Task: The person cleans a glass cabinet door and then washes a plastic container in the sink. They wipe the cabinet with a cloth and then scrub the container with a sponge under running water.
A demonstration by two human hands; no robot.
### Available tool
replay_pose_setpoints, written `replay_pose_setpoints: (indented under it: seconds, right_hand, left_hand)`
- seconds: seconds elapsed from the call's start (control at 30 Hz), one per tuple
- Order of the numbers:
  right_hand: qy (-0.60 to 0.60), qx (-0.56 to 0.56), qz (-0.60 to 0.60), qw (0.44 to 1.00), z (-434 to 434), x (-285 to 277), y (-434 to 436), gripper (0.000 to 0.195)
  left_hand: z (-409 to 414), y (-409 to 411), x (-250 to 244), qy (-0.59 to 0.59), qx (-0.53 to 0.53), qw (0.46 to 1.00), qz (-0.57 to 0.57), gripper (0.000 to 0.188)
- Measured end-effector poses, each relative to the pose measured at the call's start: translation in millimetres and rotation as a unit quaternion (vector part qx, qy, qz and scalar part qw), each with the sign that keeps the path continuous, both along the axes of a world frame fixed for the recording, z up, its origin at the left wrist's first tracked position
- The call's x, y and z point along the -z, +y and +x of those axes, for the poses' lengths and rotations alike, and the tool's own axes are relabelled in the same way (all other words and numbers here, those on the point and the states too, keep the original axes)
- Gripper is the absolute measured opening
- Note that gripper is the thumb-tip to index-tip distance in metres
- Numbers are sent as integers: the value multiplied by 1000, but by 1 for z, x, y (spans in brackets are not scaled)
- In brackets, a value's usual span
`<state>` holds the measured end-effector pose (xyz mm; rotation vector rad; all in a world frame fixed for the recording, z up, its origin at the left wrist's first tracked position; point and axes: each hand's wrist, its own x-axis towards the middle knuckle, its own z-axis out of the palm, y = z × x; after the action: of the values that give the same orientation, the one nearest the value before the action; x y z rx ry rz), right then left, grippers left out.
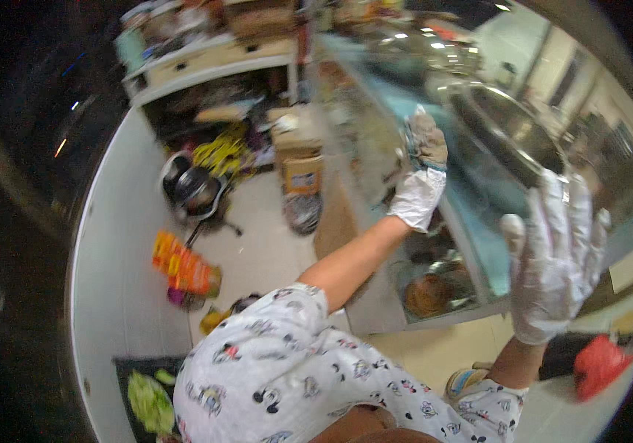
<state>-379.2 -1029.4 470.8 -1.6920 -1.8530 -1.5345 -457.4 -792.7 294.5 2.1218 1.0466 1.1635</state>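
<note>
My left hand (421,171), in a white glove, is closed around a crumpled, stained cloth (426,138) over a glass-topped display counter (474,238). To its right my right hand (557,260), also white-gloved, is raised with the fingers spread and holds nothing. Just beyond those fingertips, a large round metal pan (507,133) lies on the counter, blurred by motion. Whether the right fingertips touch its rim cannot be told. Items inside the counter show through the glass.
Shiny metal vessels (421,50) stand at the counter's far end. On the floor are a black helmet-like object (195,188), a cardboard box (301,174) and orange packets (186,268). A drawer unit (211,63) stands behind. A red bag (601,365) is at lower right, leafy greens (150,401) at lower left.
</note>
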Motion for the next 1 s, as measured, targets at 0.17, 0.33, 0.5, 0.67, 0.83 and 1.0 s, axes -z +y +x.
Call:
replay_pose_setpoints:
  seconds: [0.17, 0.33, 0.5, 0.67, 0.83, 1.0]
  right_hand:
    - [3, 5, 19, 1000, -4, 4, -6, 36]
    - [6, 47, 14, 999, -1, 2, -15, 38]
    - [10, 35, 10, 999, -6, 7, -6, 40]
    - [0, 45, 23, 999, -4, 5, -9, 34]
    - [-31, 89, 28, 995, 0, 8, -5, 32]
    - [-62, 118, 24, 991, 12, 14, -4, 33]
  left_hand:
    - [8, -36, -186, -315, 271, 835, 360, 80]
    - [7, 5, -224, -138, -79, 858, 488, 85]
    - [-26, 120, -93, -574, 137, 806, 42, 42]
    - [-12, 86, -32, -308, -112, 944, 39, 32]
    - [-8, 10, -197, -346, 82, 849, 391, 55]
    - [-10, 56, -233, -213, 68, 825, 519, 88]
